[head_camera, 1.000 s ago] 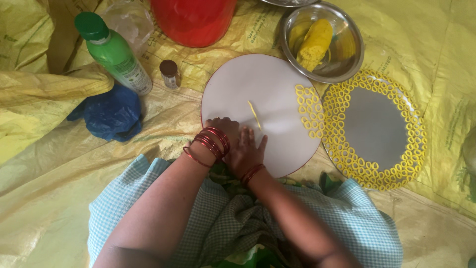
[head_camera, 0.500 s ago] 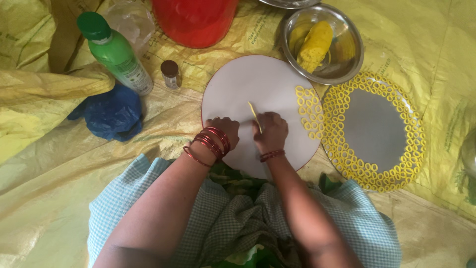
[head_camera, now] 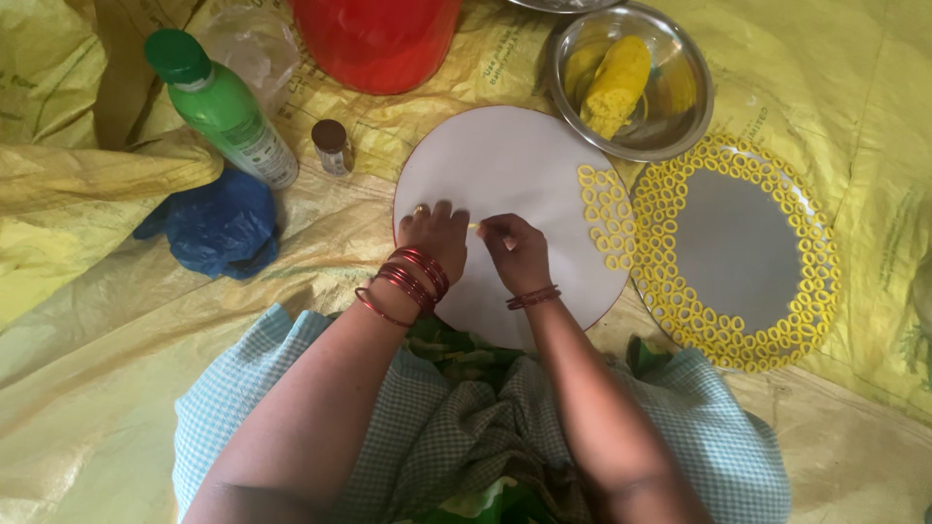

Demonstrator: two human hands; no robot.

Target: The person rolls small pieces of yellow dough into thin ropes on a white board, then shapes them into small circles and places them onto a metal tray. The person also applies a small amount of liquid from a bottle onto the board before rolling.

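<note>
Yellow plastic sheeting [head_camera: 116,320] covered the floor under a round white board [head_camera: 529,160].
Left hand [head_camera: 432,238] and right hand [head_camera: 515,250] pinched a small yellow dough strip [head_camera: 474,226] between them; yellow dough rings [head_camera: 604,206] lay just right.

Red bangles [head_camera: 413,277], checked blue garment [head_camera: 456,437], seemingly.
</note>
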